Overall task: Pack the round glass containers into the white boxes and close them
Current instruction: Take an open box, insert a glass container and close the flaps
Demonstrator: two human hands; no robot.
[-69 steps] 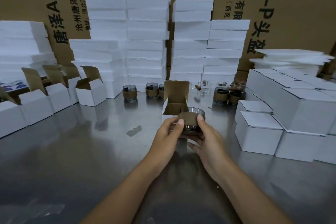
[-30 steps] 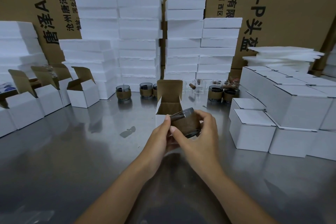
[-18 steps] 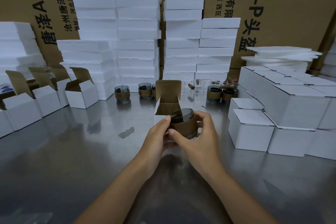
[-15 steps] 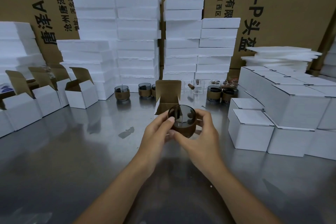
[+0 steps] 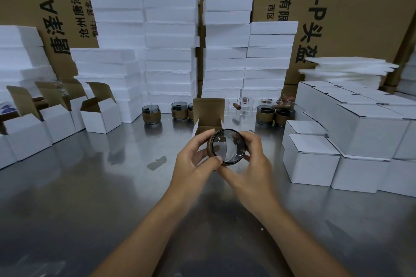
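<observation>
Centrally, the left hand point(image 5: 193, 161) and right hand point(image 5: 251, 164) both grip one round glass container point(image 5: 227, 149) by its brown sleeve. It is tilted so a circular face points at the camera and is held clear of the steel table point(image 5: 90, 198). Directly behind it stands an open white box point(image 5: 208, 120) with its lid flap upright; hands and container hide the box's front wall. More sleeved containers point(image 5: 151, 114) line mid-frame before the foam stacks point(image 5: 168, 40). Open boxes point(image 5: 99, 116) stand at left, closed boxes point(image 5: 310, 159) at right, well apart from the hands.
</observation>
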